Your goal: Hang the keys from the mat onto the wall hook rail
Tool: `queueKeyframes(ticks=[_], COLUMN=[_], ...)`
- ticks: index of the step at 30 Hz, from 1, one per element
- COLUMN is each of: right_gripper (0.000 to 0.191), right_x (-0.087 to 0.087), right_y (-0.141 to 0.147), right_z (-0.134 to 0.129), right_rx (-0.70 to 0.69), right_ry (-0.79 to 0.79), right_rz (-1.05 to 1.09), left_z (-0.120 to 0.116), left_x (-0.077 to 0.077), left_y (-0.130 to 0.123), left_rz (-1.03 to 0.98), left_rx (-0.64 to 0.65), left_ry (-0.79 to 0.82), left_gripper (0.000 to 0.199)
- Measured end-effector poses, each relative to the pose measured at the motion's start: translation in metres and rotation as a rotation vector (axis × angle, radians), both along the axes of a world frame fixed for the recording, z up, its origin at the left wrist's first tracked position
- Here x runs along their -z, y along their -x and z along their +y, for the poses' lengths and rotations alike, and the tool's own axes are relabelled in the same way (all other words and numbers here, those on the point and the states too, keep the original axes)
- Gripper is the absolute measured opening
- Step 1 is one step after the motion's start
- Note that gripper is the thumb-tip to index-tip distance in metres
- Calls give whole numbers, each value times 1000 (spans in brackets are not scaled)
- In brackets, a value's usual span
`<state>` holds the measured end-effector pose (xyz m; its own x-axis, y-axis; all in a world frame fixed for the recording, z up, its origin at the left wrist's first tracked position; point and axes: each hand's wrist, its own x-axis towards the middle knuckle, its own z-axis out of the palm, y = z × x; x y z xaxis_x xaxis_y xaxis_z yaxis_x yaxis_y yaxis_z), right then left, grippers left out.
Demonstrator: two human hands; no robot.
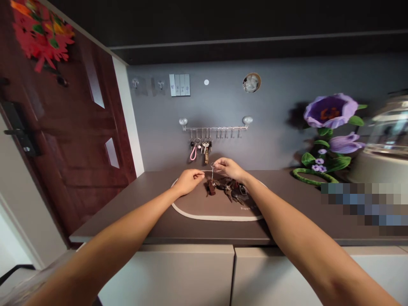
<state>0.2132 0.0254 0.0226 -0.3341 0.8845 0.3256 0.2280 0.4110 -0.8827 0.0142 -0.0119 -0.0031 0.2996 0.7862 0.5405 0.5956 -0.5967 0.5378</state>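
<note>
My right hand (231, 168) pinches a key ring (212, 165) above the brown mat (194, 208). From the ring hangs a short chain with a dark red-brown fob (211, 187) at its lower end, close to the mat. Left of it, my left hand (190, 180) has thumb and fingers pressed together, with nothing visible in them. Several loose keys (228, 191) lie bunched on the mat, partly behind my right wrist. On the wall, a clear hook rail (219, 128) carries several key sets (205, 146) on its left hooks, one with a pink strap (193, 153).
Purple felt flowers (331, 112) stand at the right of the dark counter (318, 212), beside a cream appliance with a clear top (389, 144). A dark shelf (242, 25) overhangs the counter. A red-brown door (63, 127) is at the left; switches (180, 85) are on the wall.
</note>
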Motion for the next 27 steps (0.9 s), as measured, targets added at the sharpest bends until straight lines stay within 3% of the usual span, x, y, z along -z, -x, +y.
queueKeyframes(ticks=[4,15,27], right_gripper=[21,13,5], right_x=[-2,-15,-55], right_y=[0,2,11], right_z=[0,1,28], right_rx=[-1,125,369], right_ry=[42,-23,-95], right_rz=[86,317,491], left_z=[0,-4,-4], left_x=[0,-1,-1], left_y=[-1,-1,-3], left_rz=[-3,25,26], left_rx=[-4,32,53], left_ry=[-2,-49,-45], left_gripper=[27,25,24])
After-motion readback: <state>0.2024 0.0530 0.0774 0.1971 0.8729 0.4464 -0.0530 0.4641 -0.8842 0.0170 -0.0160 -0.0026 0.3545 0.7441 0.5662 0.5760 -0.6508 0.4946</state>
